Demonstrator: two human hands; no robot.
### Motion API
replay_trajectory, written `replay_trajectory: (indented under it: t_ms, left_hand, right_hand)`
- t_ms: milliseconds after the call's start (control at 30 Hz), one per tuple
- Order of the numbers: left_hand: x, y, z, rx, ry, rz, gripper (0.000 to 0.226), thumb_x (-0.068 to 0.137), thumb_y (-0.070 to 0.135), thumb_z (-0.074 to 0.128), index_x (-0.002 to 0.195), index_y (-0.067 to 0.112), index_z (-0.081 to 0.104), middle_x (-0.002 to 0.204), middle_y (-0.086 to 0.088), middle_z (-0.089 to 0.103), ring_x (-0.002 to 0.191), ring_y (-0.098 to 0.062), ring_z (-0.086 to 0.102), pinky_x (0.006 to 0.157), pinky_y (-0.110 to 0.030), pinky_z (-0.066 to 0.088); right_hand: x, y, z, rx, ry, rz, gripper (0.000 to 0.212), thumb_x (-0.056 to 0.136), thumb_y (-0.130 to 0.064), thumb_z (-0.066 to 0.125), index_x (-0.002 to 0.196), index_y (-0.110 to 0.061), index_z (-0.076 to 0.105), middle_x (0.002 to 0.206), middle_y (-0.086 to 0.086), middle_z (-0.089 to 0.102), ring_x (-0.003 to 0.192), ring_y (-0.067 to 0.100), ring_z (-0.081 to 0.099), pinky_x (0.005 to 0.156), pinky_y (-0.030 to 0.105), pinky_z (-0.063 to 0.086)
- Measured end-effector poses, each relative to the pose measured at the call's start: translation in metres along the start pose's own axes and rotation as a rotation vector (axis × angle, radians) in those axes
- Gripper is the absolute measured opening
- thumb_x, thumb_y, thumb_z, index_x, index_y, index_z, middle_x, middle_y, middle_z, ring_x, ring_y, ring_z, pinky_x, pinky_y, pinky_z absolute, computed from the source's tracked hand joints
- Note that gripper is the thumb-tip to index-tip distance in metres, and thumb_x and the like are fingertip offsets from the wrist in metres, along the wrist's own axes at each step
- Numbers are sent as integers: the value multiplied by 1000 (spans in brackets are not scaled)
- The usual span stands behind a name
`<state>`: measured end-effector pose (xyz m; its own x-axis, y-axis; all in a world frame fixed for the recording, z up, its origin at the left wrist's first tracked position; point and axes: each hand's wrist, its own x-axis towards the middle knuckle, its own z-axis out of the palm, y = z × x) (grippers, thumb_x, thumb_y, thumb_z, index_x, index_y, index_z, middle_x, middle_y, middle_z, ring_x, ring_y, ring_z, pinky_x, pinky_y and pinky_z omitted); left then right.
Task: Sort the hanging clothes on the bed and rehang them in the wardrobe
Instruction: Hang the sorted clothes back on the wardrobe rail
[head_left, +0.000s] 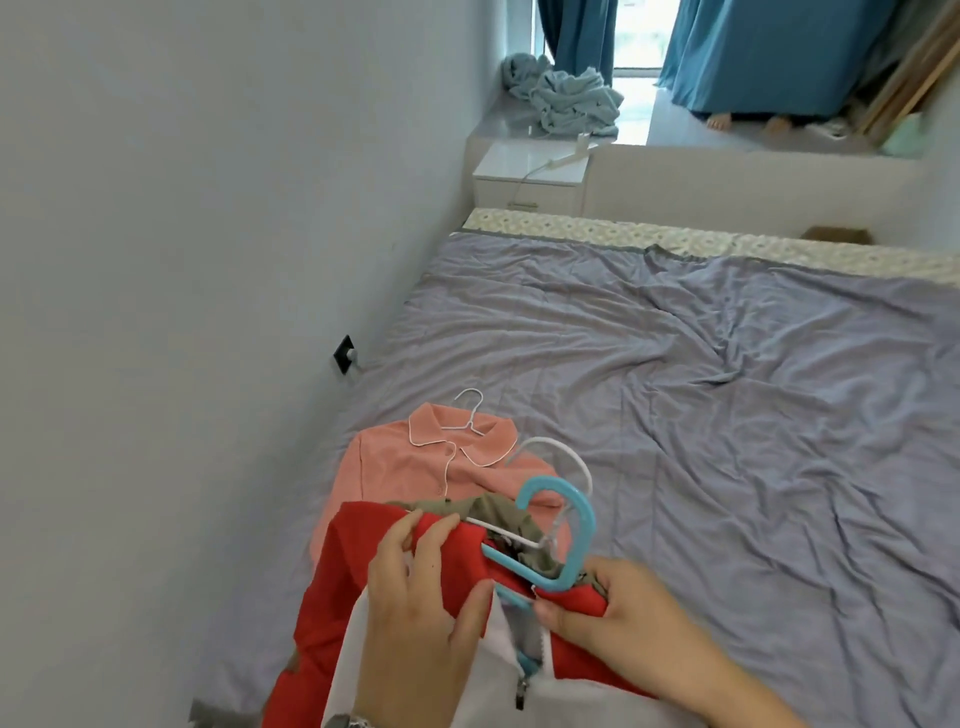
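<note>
Red, smooth fabric filled the near edge of my view: a red jacket (332, 587) with white panels, lying at the near-left corner of the bed (675, 389), with the left hand (415, 597) curled over its shoulder, fingers and thumb pinching the cloth. I saw the right hand (623, 613) pinching the jacket's collar edge just below a chunky blue plastic hanger (563, 540) with a rounded hook. Beyond, a soft pink collared shirt (415, 467) on a thin white wire hanger (470, 413) lay flat on the wrinkled lavender sheet, partly under an olive garment (498, 512).
</note>
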<state>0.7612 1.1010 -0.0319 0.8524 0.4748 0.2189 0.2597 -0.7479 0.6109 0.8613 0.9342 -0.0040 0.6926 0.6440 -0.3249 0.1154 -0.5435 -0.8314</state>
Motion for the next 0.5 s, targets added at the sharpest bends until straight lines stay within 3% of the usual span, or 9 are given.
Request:
replay_trajectory:
  t_ms: [133, 267, 300, 400, 500]
  left_hand:
    - [-24, 7, -56, -4, 47, 64, 58, 73, 39, 72, 122, 46, 42, 125, 12, 40, 105, -3, 36, 91, -17, 28]
    - [-58, 18, -115, -59, 107, -6, 61, 74, 24, 76, 122, 43, 44, 119, 12, 32, 107, -7, 38, 95, -23, 31]
    - [-68, 20, -126, -87, 125, -47, 60, 74, 22, 75, 122, 40, 44, 117, 13, 29, 108, -9, 40, 96, -24, 32]
    - [-98, 31, -155, -151, 164, -163, 56, 76, 20, 73, 124, 32, 47, 112, 12, 27, 103, -13, 47, 96, -24, 35]
    - [-119, 42, -172, -170, 174, -178, 44, 81, 22, 69, 119, 32, 50, 107, 8, 41, 99, -7, 50, 90, -20, 39]
  right_hand:
    - [-41, -41, -3, -73, -15, -100, 11, 81, -40, 71, 92, -43, 70, 89, -27, 69, 84, -10, 61, 76, 16, 48]
    - [-84, -86, 8, -131, -42, -187, 3, 82, -36, 71, 81, -36, 67, 70, -23, 64, 66, -4, 57, 63, 18, 43]
    - [-93, -94, 14, -137, -47, -197, 7, 82, -39, 70, 83, -32, 69, 72, -18, 67, 66, 0, 59, 64, 22, 46]
    - [-110, -113, 34, -148, -32, -226, 48, 72, -60, 60, 97, -20, 70, 92, 5, 72, 85, 19, 67, 79, 41, 52]
    - [-116, -127, 53, -138, -56, -295, 52, 67, -65, 57, 100, -27, 70, 99, 10, 71, 95, 26, 66, 84, 49, 51]
